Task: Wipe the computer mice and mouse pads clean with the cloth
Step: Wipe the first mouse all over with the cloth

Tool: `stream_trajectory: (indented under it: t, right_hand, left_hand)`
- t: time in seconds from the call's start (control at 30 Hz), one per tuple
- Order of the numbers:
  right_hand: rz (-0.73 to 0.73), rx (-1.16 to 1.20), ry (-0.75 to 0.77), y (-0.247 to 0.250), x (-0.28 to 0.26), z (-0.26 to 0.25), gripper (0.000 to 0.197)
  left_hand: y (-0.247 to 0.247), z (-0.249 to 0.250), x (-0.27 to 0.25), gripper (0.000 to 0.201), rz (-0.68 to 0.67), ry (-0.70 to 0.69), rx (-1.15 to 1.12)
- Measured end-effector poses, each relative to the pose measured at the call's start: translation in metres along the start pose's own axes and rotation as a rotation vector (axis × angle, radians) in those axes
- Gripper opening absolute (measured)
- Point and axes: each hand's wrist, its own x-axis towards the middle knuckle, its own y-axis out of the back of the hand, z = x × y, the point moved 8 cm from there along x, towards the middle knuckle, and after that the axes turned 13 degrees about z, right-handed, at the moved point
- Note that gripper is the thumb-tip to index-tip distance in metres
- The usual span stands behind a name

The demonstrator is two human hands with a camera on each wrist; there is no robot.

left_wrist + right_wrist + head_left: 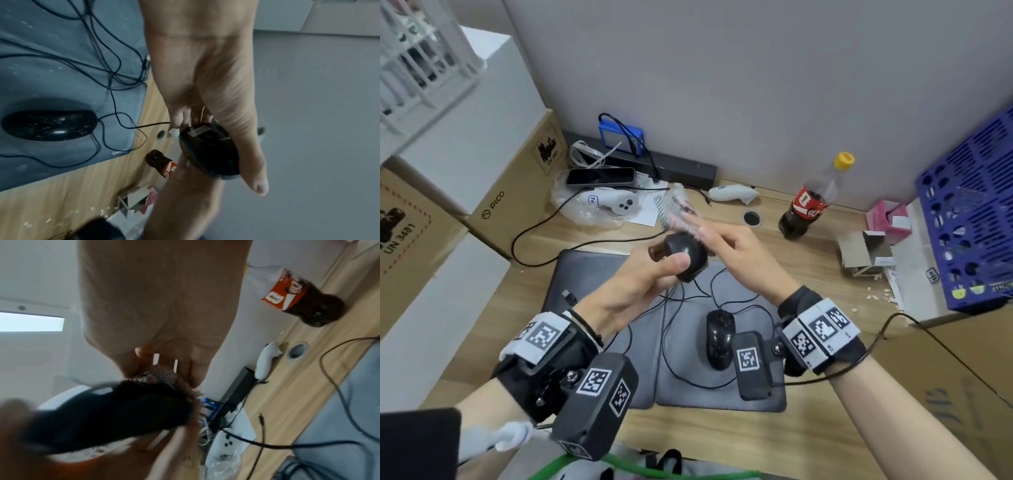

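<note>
My left hand (669, 265) holds a black wired mouse (686, 255) in the air over the desk, thumb across its top; the left wrist view shows its underside (207, 151). My right hand (726, 246) grips a pinkish mesh cloth (681, 209) and presses it against the far end of that mouse. In the right wrist view the cloth (162, 374) is bunched between fingers and mouse (115, 412). A second black mouse (719, 337), speckled with crumbs, lies on the right grey mouse pad (722, 397). The left pad (592, 274) lies beside it, with tangled cables over both.
A cola bottle (808, 205) stands at the back right, near a cable hole (752, 218). A blue crate (969, 212), a pink tissue box (888, 219) and a small open carton (863, 253) fill the right. White controllers (616, 204), a phone (601, 176) and cardboard boxes (517, 192) sit at the left.
</note>
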Motion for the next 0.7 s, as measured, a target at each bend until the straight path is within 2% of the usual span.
stream_trajectory:
  t: [0.17,0.33,0.43,0.53,0.63,0.7]
  right_hand:
    - [0.055,-0.087,-0.101,0.000,-0.002,0.026,0.037]
    - [-0.002,0.184,-0.130,-0.011,-0.018,0.000,0.046]
    - [-0.060,0.083,-0.022,-0.016,-0.007,-0.022,0.040]
    - [-0.072,0.042,-0.120,-0.019,0.015,-0.014,0.038]
    - [-0.079,0.107,-0.273,-0.023,0.022,0.002,0.040]
    - [-0.108,0.073,-0.311,-0.029,0.019,0.007,0.045]
  left_hand:
    - [0.004,0.015,0.007,0.098,0.018,-0.066,0.069]
    - [0.025,0.017,0.016,0.080,0.176,-0.101,0.110]
    - [0.026,0.015,0.018,0.075,0.183,-0.077,0.087]
    - [0.021,0.017,0.018,0.069,0.169,-0.092,0.136]
    - [0.020,0.023,0.020,0.085,0.153,-0.138,0.232]
    - [0.029,0.027,0.024,0.095,0.182,-0.167,0.308]
